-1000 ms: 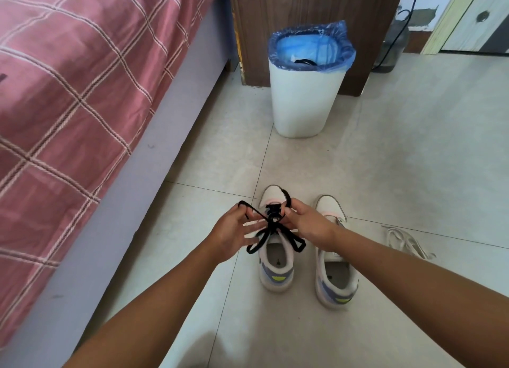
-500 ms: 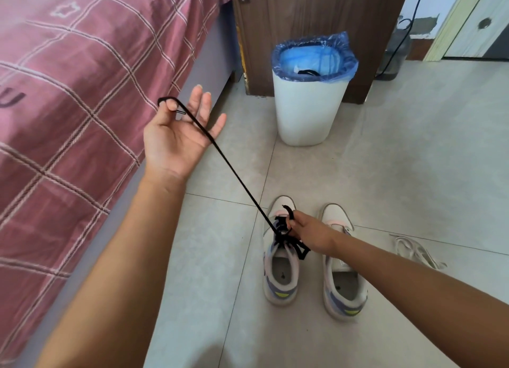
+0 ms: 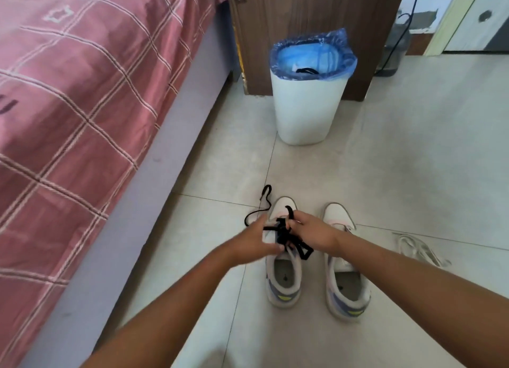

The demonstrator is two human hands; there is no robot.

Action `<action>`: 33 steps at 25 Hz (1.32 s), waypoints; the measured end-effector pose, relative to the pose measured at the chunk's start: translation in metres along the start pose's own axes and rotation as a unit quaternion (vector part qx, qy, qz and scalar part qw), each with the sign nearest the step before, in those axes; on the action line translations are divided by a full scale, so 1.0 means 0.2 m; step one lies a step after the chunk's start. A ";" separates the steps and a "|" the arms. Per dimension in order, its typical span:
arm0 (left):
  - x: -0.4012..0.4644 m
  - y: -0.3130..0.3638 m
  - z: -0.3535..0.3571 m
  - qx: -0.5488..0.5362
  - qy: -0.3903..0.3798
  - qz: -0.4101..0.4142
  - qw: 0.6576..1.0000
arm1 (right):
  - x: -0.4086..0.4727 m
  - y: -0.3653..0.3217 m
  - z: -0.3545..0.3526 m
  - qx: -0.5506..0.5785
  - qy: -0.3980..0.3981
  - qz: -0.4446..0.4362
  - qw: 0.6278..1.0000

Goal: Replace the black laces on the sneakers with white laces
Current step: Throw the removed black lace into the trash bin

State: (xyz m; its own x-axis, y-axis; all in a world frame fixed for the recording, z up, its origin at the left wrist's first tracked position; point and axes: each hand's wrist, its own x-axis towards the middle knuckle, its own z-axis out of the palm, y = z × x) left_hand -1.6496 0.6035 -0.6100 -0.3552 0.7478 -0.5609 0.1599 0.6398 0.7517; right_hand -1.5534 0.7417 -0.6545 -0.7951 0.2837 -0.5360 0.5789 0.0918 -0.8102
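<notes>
While both hands work over the left sneaker, the black lace sits bunched between them at the eyelets. The right hand is closed on the lace, fingers pinching a loop that arcs up over the knuckles toward the toe. The left hand reaches in from the other side, blurred by motion; its fingers lie against the lace at the tongue, but whether they actually grip it cannot be told. One free end of the lace trails off past the left hand onto the floor, curling beside the toe of the shoe. Another loop hangs down on the right side of the shoe opening.

The right sneaker stands just beside the first, without a lace in view. A white lace lies loose on the tiles to its right. A bin with a blue liner stands farther off, something black at its rim.

No brand or writing is legible on the shoes.
</notes>
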 end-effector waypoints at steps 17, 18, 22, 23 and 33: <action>0.11 -0.31 0.34 0.104 0.178 0.036 0.978 | 0.07 -0.26 -0.49 -0.194 0.150 -0.027 0.969; 0.10 -0.31 0.33 0.120 0.198 0.050 0.971 | 0.04 -0.14 -0.36 -0.283 0.050 0.014 0.958; 0.11 -0.29 0.33 0.174 0.223 0.060 0.957 | -0.06 0.11 0.08 -0.341 -0.058 0.020 0.938; 0.12 -0.28 0.32 0.181 0.225 0.051 0.956 | -0.06 0.12 0.13 -0.339 -0.018 0.008 0.941; 0.07 -0.32 0.17 0.131 0.137 0.162 0.968 | -0.13 0.14 0.04 -0.212 0.028 -0.081 0.973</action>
State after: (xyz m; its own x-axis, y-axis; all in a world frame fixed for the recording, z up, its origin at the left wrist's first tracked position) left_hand -1.6329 0.5789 -0.6777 -0.4737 0.8641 -0.1703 0.5184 0.4299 0.7392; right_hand -1.5169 0.7295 -0.6647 -0.8784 0.2832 -0.3850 0.4780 0.5230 -0.7057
